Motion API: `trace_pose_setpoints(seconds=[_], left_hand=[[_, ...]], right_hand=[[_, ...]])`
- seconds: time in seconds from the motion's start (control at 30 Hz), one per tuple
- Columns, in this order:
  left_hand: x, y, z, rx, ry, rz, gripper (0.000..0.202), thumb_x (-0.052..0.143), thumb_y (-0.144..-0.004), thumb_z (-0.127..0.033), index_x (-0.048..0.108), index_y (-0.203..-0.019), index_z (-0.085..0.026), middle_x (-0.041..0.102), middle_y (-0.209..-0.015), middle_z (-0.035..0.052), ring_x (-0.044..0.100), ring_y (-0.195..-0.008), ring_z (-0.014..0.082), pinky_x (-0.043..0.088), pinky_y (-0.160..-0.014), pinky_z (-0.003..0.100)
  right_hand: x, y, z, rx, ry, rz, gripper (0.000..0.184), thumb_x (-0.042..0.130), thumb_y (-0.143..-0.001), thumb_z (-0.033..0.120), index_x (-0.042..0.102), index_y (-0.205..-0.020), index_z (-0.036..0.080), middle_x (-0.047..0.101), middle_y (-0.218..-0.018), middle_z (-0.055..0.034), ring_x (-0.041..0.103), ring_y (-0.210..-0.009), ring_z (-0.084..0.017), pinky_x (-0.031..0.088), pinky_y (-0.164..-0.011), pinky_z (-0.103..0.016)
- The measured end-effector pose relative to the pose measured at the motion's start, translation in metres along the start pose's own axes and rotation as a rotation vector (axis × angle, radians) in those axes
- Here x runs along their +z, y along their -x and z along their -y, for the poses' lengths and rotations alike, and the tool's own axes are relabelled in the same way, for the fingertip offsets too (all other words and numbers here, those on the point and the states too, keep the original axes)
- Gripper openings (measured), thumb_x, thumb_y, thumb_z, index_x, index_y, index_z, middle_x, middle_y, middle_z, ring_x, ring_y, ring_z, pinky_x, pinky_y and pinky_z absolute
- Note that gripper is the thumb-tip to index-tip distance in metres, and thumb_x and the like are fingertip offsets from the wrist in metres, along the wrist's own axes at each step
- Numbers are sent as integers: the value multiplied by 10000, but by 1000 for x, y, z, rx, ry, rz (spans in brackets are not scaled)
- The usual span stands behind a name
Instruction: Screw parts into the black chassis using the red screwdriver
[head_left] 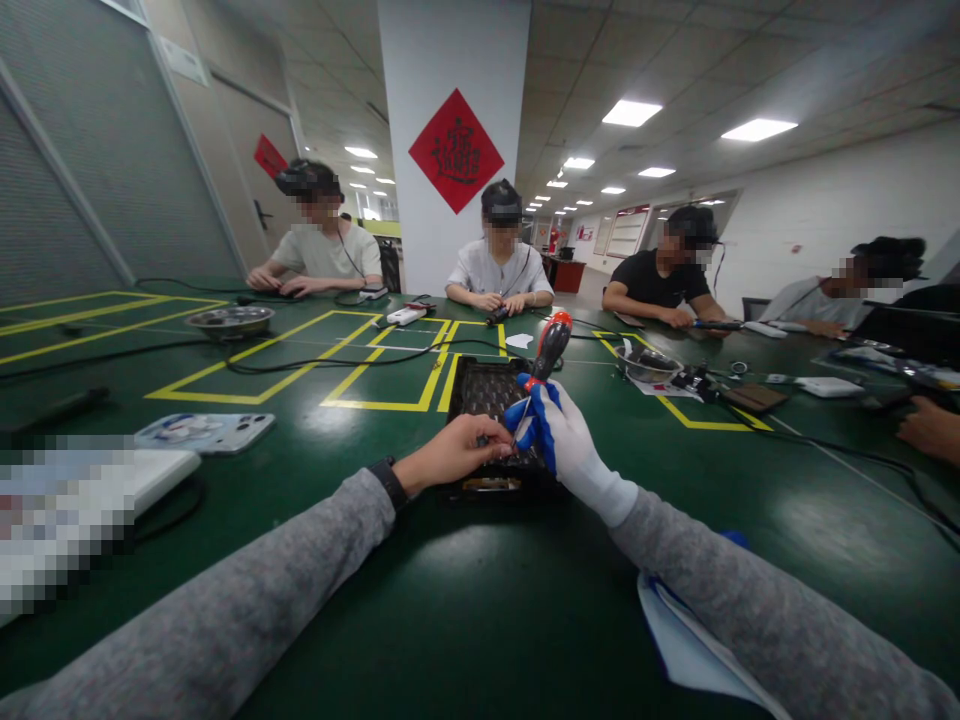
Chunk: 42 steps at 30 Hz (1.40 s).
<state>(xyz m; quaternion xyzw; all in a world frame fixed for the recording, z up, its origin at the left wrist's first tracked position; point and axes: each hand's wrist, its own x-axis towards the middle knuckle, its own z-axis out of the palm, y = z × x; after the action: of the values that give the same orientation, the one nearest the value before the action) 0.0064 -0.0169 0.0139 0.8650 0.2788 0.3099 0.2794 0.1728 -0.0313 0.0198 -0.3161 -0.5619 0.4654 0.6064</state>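
In the head view a black plastic case (491, 388) with a bumpy inside lies in front of me. Over it, my right hand (564, 440), in a white and blue glove, grips a screwdriver (553, 350) by the shaft, close below its black and red handle. The handle points up and the shaft slants down to the left. My bare left hand (459, 450) has its fingertips pinched together over the case, next to the screwdriver's lower end. What those fingertips hold, if anything, is hidden. Something brownish (491, 484) shows at the case's near edge.
A phone (206, 432) and a white box (90, 510) lie to my left. Metal bowls stand at far left (231, 320) and right (649, 362). A white and blue glove (690, 640) lies under my right forearm. Black cables cross the green table (360, 560). Several people sit around it.
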Motion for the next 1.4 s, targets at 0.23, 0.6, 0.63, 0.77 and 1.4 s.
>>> trace_pose_setpoints(seconds=[0.23, 0.6, 0.63, 0.77, 1.4], left_hand=[[2, -1, -1, -93, 42, 0, 265, 590, -761, -385, 631, -790, -124, 631, -753, 22, 559, -707, 128, 435, -696, 239], [1, -1, -2, -53, 54, 7, 239, 574, -783, -354, 630, -859, -135, 627, -792, 22, 561, -739, 124, 434, -717, 236], [1, -1, -3, -60, 77, 7, 244, 589, -771, -355, 622, -869, -134, 620, -789, 19, 558, -734, 122, 438, -709, 234], [2, 0, -2, -51, 106, 22, 213, 595, -771, -324, 608, -841, -123, 613, -782, 22, 553, -727, 120, 440, -707, 233], [1, -1, 1, -1, -18, 36, 171, 525, -823, -281, 629, -819, -144, 648, -820, 30, 569, -775, 131, 421, -751, 237]], right_hand=[[1, 1, 0, 0, -23, 2, 396, 500, -796, 492, 502, -1078, 214, 612, -684, 25, 549, -468, -80, 467, -443, -198], [0, 0, 1, -15, -29, -14, 363, 490, -807, 479, 513, -1043, 205, 604, -672, 28, 537, -447, -75, 448, -432, -192], [0, 1, 1, -14, -30, -9, 370, 494, -804, 479, 511, -1055, 208, 605, -679, 28, 534, -446, -73, 448, -431, -192], [1, 2, 2, -12, -36, -1, 375, 506, -796, 478, 511, -1058, 211, 599, -671, 32, 531, -445, -71, 450, -432, -190], [-1, 0, -2, -25, -24, -44, 362, 465, -824, 471, 513, -1077, 217, 595, -663, 28, 518, -429, -77, 453, -410, -195]])
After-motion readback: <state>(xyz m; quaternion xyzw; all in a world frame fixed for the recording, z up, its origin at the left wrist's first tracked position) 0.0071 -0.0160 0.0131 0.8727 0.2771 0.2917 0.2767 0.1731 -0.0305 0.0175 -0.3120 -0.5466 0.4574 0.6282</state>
